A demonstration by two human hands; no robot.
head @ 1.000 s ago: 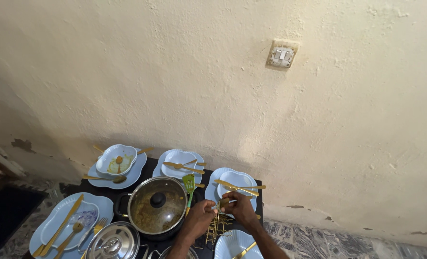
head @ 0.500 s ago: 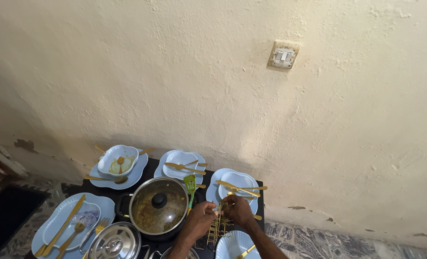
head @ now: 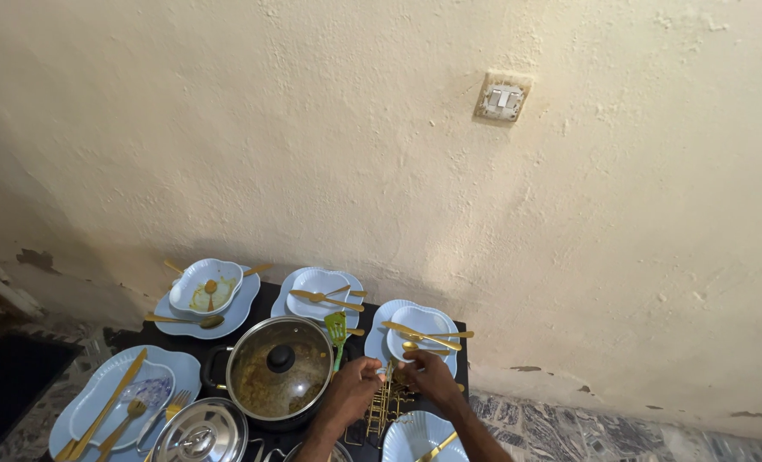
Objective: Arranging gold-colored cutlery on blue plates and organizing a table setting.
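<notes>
Head view, looking down a cream plastered wall [head: 381, 154] onto a dark counter [head: 265, 301] crowded with tableware.

Left hand [head: 352, 387] and right hand [head: 425, 375] brought close together low in the frame, fingertips nearly meeting over a gold wire rack [head: 386, 405]. Something small and thin pinched between them at the rack's top; too small to say what, or which hand truly grips it. Fingers curled, not spread.

Just left of the left hand: a black pot [head: 280, 370] under a glass lid with a dark knob, brownish food inside. Green slotted spatula [head: 337, 334] leaning at the pot's far rim, just beyond the left hand's knuckles. Further left and nearer, a shiny steel lid [head: 199, 435].

Just beyond the right hand: a pale blue plate and bowl [head: 423, 325] with gold cutlery laid across. Nearer than the hands, at the bottom edge, another pale blue plate [head: 415, 432] with a gold utensil on it.

Beyond the left hand, another blue bowl on its plate [head: 321, 287] crossed by a gold spoon. Far left, a soiled bowl [head: 208, 285] with sauce residue and a spoon inside. Well left of the hands, a large blue plate [head: 111, 395] bearing a gold knife, fork and spoon.

High above the right hand, a wall switch [head: 502, 96]. Patterned floor [head: 620, 436] to the right of the counter.
</notes>
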